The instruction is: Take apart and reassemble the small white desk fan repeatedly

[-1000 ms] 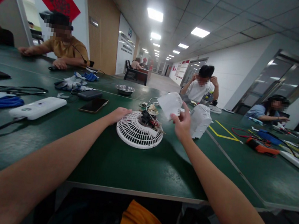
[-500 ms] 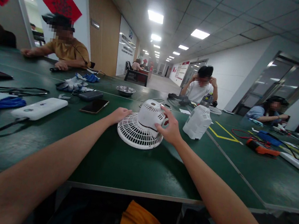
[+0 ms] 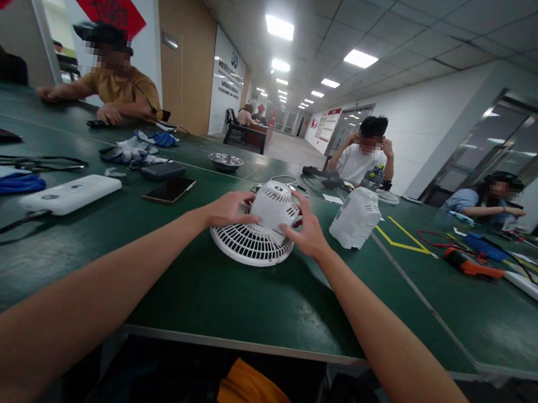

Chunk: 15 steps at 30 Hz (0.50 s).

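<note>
A white slotted fan grille [image 3: 250, 247] lies flat on the green table, with a white domed motor housing [image 3: 272, 206] upright on it. My left hand [image 3: 232, 211] grips the housing's left side, thumb across its front. On the right side of the same housing, my right hand [image 3: 306, 227] has its fingers wrapped round the top and its thumb at the front. To the right stands a separate white vented plastic casing [image 3: 356, 220], touched by neither hand.
Left on the table [image 3: 174, 295] are a dark phone [image 3: 169, 189], a white power bank [image 3: 70, 193] and gloves [image 3: 129, 152]. A metal bowl [image 3: 225, 162] stands behind; an orange meter [image 3: 472, 264] is at right. Several people sit around.
My left hand has moved right, from the grille's left rim onto the left side of the motor housing. My right hand stays on the housing.
</note>
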{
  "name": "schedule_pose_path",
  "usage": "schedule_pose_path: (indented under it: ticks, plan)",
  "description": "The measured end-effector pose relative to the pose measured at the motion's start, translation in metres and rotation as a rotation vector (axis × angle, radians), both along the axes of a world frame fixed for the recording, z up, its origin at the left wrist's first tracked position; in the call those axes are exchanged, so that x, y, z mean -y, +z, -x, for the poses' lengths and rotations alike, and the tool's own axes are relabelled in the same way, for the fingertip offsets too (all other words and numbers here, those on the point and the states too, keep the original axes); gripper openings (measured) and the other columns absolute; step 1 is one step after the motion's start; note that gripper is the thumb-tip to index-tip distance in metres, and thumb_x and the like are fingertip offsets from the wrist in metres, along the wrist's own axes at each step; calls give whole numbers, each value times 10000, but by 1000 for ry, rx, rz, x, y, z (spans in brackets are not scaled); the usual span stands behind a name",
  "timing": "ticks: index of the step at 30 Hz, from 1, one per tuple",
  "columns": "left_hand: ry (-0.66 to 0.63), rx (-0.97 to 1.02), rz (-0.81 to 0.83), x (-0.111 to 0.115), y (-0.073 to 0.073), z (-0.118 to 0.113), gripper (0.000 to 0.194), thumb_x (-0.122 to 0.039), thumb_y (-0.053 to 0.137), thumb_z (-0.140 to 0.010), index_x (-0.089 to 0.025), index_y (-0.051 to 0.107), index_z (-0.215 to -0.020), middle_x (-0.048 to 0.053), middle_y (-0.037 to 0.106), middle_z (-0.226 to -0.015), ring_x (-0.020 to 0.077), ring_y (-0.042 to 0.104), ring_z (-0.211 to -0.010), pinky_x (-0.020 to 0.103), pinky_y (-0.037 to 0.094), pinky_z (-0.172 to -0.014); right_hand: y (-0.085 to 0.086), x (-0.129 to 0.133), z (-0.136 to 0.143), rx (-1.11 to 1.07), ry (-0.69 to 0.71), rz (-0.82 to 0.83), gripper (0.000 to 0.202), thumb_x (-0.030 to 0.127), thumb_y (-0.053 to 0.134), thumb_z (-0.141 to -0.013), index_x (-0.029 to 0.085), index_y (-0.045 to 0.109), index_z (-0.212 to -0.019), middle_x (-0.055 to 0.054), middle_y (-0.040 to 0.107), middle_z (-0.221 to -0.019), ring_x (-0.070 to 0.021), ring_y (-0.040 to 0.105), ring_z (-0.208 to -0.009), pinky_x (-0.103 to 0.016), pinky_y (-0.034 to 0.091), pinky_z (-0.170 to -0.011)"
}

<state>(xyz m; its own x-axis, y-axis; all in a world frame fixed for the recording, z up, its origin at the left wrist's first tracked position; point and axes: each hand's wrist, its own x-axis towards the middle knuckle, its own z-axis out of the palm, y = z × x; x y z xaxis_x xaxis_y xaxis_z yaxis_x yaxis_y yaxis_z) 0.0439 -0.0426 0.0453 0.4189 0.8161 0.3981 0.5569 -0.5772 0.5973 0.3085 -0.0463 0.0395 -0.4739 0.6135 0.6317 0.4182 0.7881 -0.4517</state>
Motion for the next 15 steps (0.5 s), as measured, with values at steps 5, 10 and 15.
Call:
schedule_pose_path:
  ticks: [5, 10, 15]
  plan:
    - [35, -76, -36, 2, 2, -1, 692, -540, 756, -612, -140, 637, -1164, 154, 658, -1134, 307, 628, -967, 386, 473, -818, 1, 3, 2, -1, 18, 39, 839, 438, 735, -732, 281, 313, -1440, -82, 620, -1145, -242, 617, -892, -449, 524, -823]
    - [35, -46, -44, 1, 0, 0, 635, -504, 761, -609, -146, 662, -1124, 145, 667, -1095, 293, 632, -941, 379, 462, -809, 2, 2, 1, -2, 23, 59, 831, 460, 740, -738, 279, 325, -1434, -62, 648, -1050, -234, 622, -862, -458, 518, -838]
    - [22, -47, -41, 1, 0, 0, 614, -491, 754, -622, -142, 666, -1119, 146, 665, -1100, 288, 626, -940, 363, 455, -796, 2, 2, -1, -8, 31, 63, 825, 466, 740, -739, 269, 338, -1433, -58, 654, -1044, -229, 621, -848, -460, 518, -837]
